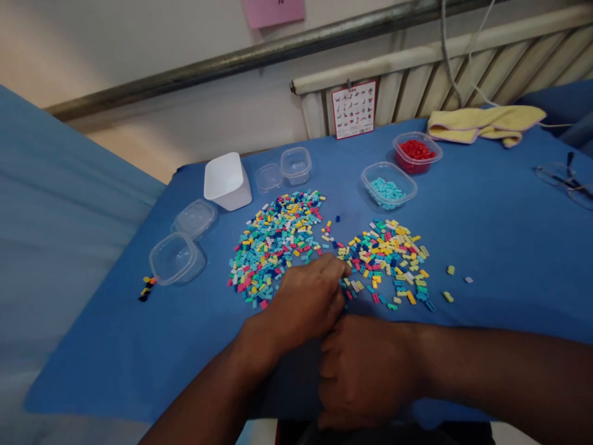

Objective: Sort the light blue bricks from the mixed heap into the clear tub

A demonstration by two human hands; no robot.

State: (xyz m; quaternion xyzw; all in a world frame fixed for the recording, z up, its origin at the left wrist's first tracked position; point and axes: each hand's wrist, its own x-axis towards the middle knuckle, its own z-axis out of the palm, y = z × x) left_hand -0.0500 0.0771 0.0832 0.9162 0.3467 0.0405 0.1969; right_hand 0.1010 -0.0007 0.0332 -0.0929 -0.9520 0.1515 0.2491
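My left hand (pixel 310 295) reaches in from the lower left, its fingers curled down at the near edge of a loose spread of small coloured toy bricks (pixel 384 250). What its fingertips pinch, if anything, is hidden behind the knuckles. Just below it, my right hand (pixel 364 368) is closed in a fist at the table's front edge; I cannot see inside it. To the left of that spread lies a larger, denser heap of mixed bricks (pixel 282 238). A few single bricks (pixel 447 296) lie apart on the right.
Two clear tubs stand at the back right, one holding light-blue bricks (pixel 388 190), the other red bricks (pixel 417 150). Farther left are a white container (pixel 227 176), a small clear tub (pixel 296 164) and a large clear tub (pixel 191 267). A yellow cloth (pixel 482 125) and glasses (pixel 567 179) lie right.
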